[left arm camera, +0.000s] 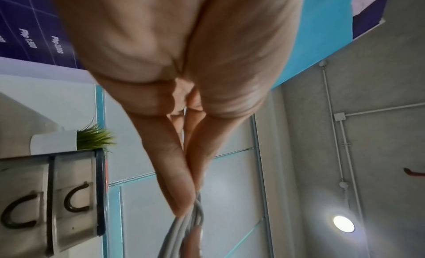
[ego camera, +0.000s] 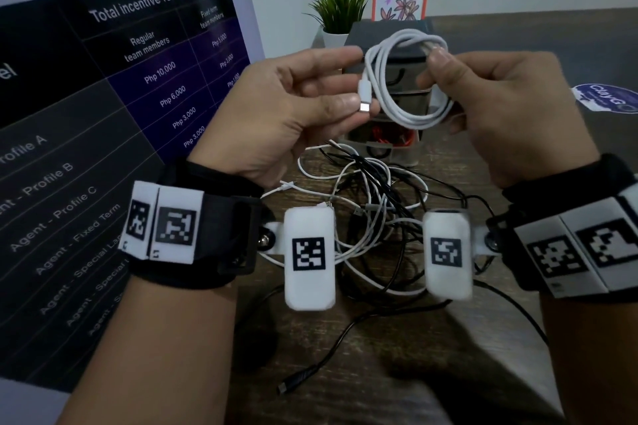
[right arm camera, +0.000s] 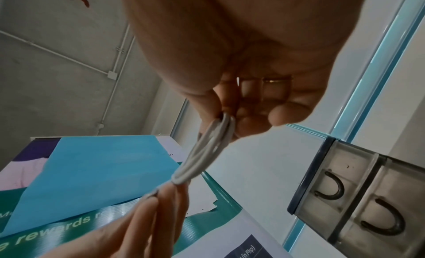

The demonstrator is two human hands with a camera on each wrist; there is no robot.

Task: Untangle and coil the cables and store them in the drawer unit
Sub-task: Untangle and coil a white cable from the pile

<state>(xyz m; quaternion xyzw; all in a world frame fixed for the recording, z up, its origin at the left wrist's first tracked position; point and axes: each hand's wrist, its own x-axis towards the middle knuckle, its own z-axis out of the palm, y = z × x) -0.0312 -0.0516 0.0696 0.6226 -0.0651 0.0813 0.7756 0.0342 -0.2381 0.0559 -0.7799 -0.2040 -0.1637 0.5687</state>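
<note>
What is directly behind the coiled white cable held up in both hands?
Behind the white cable coil stands the drawer unit, with red items showing through a lower drawer. The coil and both hands cover much of its front; other drawers' contents cannot be seen.

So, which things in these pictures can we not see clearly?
- Second plug of the white coiled cable: head view, hidden behind the right hand fingers.
- Drawer unit contents: head view, hands and coil block it.
- Tangled cables: how many, unclear; wrist markers cover them.

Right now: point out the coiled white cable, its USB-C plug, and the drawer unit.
coiled white cable (ego camera: 407, 119), head view, bottom of loop
USB-C plug (ego camera: 364, 106), head view, metal tip
drawer unit (ego camera: 386, 33), head view, dark top
</note>
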